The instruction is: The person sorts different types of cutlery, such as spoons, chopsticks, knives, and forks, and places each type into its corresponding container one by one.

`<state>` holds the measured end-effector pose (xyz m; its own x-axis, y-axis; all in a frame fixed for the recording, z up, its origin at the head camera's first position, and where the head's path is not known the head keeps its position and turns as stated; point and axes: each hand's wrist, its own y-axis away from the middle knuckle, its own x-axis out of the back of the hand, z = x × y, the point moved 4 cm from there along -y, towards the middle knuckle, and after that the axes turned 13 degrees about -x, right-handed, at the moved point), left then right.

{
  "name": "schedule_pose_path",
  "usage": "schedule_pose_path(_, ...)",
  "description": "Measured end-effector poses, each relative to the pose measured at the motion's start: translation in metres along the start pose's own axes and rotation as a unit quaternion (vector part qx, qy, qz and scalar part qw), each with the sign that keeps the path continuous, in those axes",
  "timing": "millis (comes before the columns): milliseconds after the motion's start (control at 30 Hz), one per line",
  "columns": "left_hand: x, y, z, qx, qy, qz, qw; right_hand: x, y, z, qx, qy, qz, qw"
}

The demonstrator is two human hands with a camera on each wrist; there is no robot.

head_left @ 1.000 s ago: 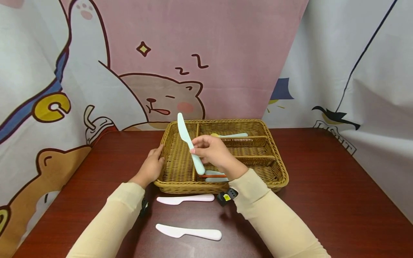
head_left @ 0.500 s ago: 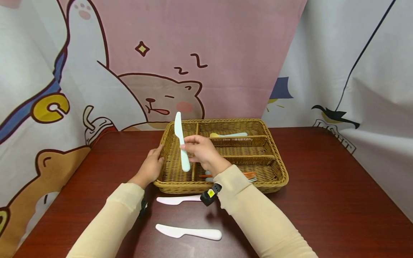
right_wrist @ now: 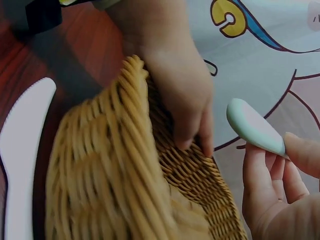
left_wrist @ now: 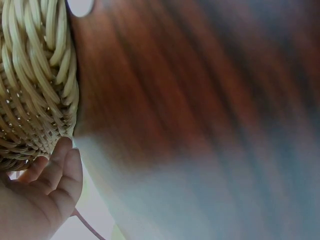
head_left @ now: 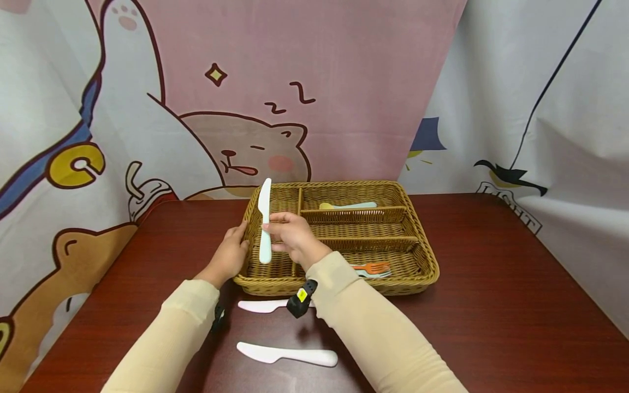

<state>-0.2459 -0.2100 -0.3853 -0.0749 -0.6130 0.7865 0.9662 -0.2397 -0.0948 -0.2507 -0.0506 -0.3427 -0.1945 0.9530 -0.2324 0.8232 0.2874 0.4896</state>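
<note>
My right hand (head_left: 295, 234) pinches a pale mint table knife (head_left: 265, 243) by its handle, between thumb and fingers. The knife is held over the left compartment of a woven wicker cutlery basket (head_left: 426, 240), blade pointing up and away. In the right wrist view the rounded handle end (right_wrist: 252, 125) sticks out past the fingertips. My left hand (head_left: 227, 256) holds the basket's left rim, its thumb over the inner side. From the left wrist, the fingers (left_wrist: 70, 167) show against the outer wicker wall.
In front of the basket lie a pale pink knife (head_left: 260, 306), partly behind the right wrist camera, and a whitish knife (head_left: 290, 353). A yellow-tipped spoon (head_left: 356, 206) is in the back compartment; an orange fork (head_left: 373, 267) and a pale fork (head_left: 380, 274) are in the front one.
My right hand has moved left with the mint knife, from over the divider to over the left compartment, and the knife has turned more upright. My left hand stays at the rim.
</note>
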Motion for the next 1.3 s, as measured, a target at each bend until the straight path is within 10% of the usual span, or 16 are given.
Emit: schedule_pose_path(1300, 0.000, -0.001, 0.001, 0.004, 0.002, 0.001, 1.0000, -0.019, -0.028, 0.030, -0.085, -0.014, 0.032, 0.9958)
